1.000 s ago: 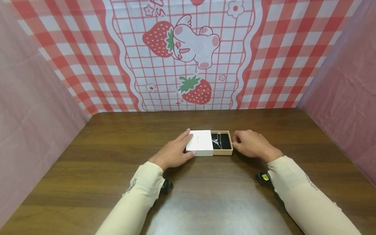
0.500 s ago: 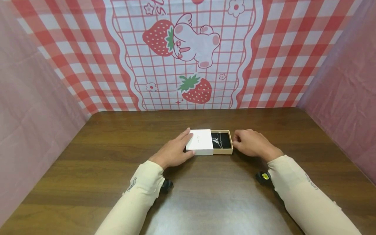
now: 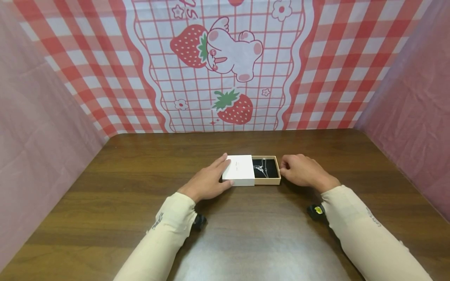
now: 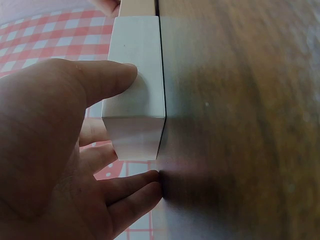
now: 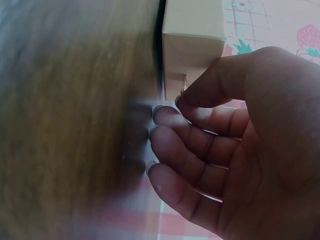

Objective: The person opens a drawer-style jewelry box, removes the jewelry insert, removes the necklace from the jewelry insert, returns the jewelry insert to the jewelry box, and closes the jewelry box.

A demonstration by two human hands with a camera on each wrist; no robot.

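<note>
While the left hand (image 3: 207,181) grips the white sleeve (image 3: 240,170) at mid-table (image 3: 140,203), the right hand (image 3: 301,170) pinches a tab on the tan drawer (image 3: 270,180), which now juts slightly farther beyond the sleeve's right end than a second ago, baring more jewellery (image 3: 260,168).

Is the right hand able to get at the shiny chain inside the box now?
Probably yes. The tan drawer is slid partway out of the white sleeve, so the chain lies uncovered, right beside the right hand.
</note>
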